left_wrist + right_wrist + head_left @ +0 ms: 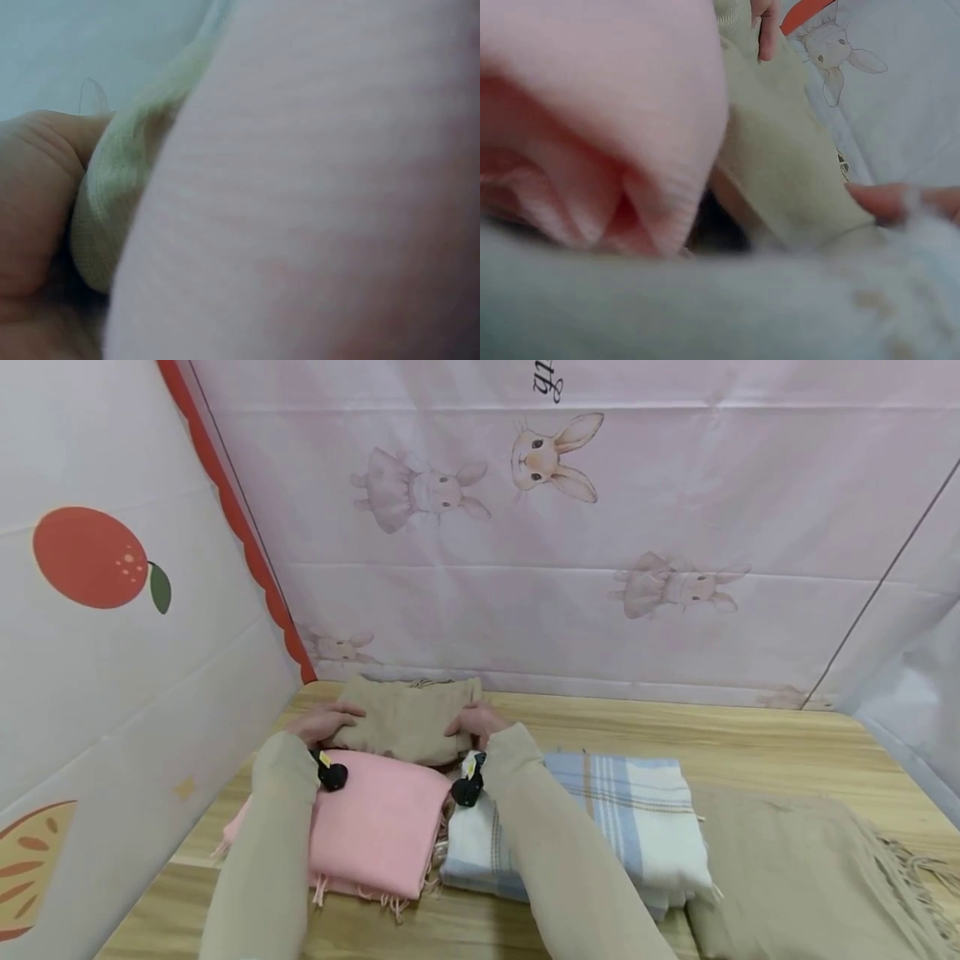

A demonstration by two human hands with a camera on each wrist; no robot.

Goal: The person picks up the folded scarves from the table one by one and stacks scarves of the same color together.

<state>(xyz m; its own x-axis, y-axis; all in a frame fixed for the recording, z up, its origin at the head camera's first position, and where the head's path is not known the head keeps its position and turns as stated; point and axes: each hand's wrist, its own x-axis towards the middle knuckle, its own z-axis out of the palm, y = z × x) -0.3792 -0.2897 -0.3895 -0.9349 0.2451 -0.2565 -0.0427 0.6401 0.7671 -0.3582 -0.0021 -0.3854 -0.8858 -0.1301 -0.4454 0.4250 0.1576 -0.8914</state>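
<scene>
At the back left of the table, a folded beige scarf [408, 718] lies between my two hands. My left hand [322, 724] grips its left edge, and in the left wrist view the beige cloth [112, 195] sits in the bend between thumb and palm. The right hand [477, 721] holds the opposite edge, with the thumb [885, 201] on top of the cloth and the other fingers hidden. Just in front of the scarf, a folded pink fringed scarf [375, 827] lies under my left forearm. It fills much of both wrist views, blurred.
Right of the pink scarf is a folded blue-and-white plaid scarf [630, 810], partly under my right forearm. Another beige fringed scarf [787, 868] lies at the front right. A rabbit-print sheet [525, 635] hangs behind the wooden table [750, 735], and a fruit-print sheet [187, 693] on the left.
</scene>
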